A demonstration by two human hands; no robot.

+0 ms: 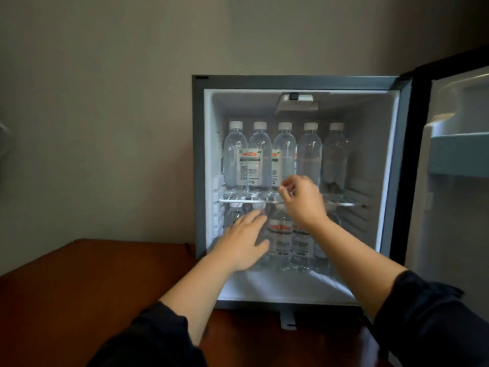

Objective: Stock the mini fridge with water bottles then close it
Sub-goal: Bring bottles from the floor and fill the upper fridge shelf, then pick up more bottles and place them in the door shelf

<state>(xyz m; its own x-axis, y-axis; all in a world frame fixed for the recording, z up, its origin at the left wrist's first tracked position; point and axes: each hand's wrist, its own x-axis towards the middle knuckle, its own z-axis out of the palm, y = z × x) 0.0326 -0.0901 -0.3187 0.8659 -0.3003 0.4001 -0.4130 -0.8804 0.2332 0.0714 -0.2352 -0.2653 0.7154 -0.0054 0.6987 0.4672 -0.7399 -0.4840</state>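
While the door (449,221) stands open: the mini fridge (201,181) shows two rows in place, so stocking looks nearly done and closing is not yet begun.
Left hand (243,242): fingers straight and spread, laid against the lower-row bottles (281,234) right at its fingertips; it grips nothing.
Right hand (301,200): above and to the right of the left hand, fingers loosely curled at the front of the wire shelf (238,201). Blur hides whether it pinches a bottle base or only touches it, so I cannot tell.
Upper-row bottles (260,160): five, upright and capped, side by side, just beyond and above the right hand's knuckles.
Door side: swung wide, well off to the right of the right hand.
Table (92,287): brown top under both forearms, carrying the fridge.
Step in hand: probably squaring up the rows.
Doing it well: push low on each bottle with flat fingers so none tips. Seat every base behind the shelf's front rail. Draw both hands clear before reaching right for the door, since anything that sticks out would keep it from sealing.
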